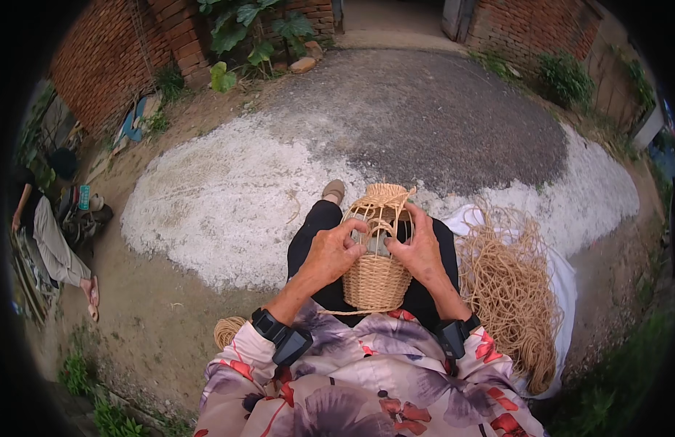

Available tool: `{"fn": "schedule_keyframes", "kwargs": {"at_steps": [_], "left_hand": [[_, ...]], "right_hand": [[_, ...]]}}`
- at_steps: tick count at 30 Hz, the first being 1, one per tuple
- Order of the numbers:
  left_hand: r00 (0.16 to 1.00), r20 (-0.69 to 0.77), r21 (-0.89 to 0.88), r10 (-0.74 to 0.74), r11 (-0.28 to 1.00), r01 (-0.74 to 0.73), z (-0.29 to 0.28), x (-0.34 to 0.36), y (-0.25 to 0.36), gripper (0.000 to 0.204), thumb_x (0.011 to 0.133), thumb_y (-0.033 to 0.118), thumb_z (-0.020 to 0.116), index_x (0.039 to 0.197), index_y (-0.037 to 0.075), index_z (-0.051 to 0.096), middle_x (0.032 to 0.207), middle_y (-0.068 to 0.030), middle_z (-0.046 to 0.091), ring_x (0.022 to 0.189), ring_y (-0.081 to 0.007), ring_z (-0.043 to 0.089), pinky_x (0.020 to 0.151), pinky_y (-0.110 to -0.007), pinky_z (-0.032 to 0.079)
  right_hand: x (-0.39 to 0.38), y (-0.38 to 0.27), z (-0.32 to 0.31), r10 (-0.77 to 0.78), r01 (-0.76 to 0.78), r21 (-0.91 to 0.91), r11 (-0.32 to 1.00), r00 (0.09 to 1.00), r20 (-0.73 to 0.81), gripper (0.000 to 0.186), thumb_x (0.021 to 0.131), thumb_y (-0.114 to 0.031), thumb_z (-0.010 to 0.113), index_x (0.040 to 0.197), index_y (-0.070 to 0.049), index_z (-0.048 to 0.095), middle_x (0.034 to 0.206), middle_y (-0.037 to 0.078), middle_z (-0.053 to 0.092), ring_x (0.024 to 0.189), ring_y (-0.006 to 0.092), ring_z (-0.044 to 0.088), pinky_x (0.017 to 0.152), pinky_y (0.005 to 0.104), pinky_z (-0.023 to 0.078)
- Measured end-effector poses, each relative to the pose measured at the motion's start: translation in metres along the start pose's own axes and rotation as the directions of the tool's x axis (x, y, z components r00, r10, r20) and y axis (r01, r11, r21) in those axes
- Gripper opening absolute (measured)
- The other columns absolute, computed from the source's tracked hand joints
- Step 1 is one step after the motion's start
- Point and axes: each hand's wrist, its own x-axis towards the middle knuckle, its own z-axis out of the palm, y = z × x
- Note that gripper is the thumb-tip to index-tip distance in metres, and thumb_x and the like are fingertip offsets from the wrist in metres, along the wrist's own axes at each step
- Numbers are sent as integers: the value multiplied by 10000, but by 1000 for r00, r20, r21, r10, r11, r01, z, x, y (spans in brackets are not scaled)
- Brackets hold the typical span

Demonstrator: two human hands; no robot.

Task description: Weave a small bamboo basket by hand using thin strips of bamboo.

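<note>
A partly woven basket [376,285] of tan paper-like cord rests on my lap between my knees. Its near body is tightly woven, bare upright strands span the middle, and a woven band [387,193] sits at the far end. A grey form shows between the strands. My left hand [330,253] is closed at the basket's left side, fingertips pinching the strands. From the right, my right hand [422,249] curls round the strands, its thumb and fingers closed on them. A loose cord [352,312] runs along the basket's near end.
A large tangled heap of tan cord [512,291] lies on a white cloth [563,280] at my right. Beside my left elbow is a small cord coil [229,332]. Another person [53,240] stands at far left near a parked vehicle [86,218]. Brick walls [111,65] and a doorway lie ahead.
</note>
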Motion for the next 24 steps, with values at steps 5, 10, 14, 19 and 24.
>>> {"fn": "schedule_keyframes", "kwargs": {"at_steps": [5, 10, 14, 19, 24], "left_hand": [[975, -174, 259, -141, 948, 183, -29, -20, -30, 248, 824, 73, 551, 1067, 84, 602, 658, -163, 627, 624, -326, 644, 612, -416, 507], [935, -285, 444, -213, 835, 325, -40, -59, -112, 207, 892, 76, 484, 1046, 73, 623, 716, -227, 641, 713, -432, 642, 637, -499, 483], [928, -302, 147, -217, 951, 270, -50, -82, -168, 243, 963, 176, 477, 1135, 51, 595, 758, -243, 646, 730, -428, 646, 665, -484, 490], [854, -387, 159, -349, 887, 434, -77, -66, -185, 368, 939, 339, 579, 1125, 22, 587, 819, -211, 642, 737, -335, 628, 666, -446, 488], [840, -304, -74, -449, 890, 449, -65, -54, -74, 446, 881, 434, 665, 1024, 13, 640, 647, -36, 547, 518, -177, 533, 514, -352, 448]], "right_hand": [[8, 17, -1, -79, 68, 170, 983, 995, 61, 819, 745, -304, 739, 1426, -104, 331, 1274, 207, 452, 1219, 350, 478, 978, 424, 430], [8, 15, -7, 18, -88, 393, 915, 984, 177, 818, 808, -407, 697, 1451, -92, 302, 1324, 204, 422, 1273, 333, 423, 1022, 442, 388], [5, 18, -3, -43, 8, 308, 951, 993, 107, 821, 818, -436, 675, 1456, -87, 294, 1295, 216, 442, 1232, 348, 463, 987, 443, 417], [-4, -21, -7, -74, 63, -275, 960, 997, -32, 823, 780, -403, 695, 1438, -91, 314, 1204, 246, 501, 1068, 431, 579, 872, 477, 493], [3, -11, -2, -56, 43, -390, 920, 998, -20, 763, 755, -296, 667, 1423, -130, 337, 1170, 269, 526, 990, 468, 605, 855, 504, 501]]}}
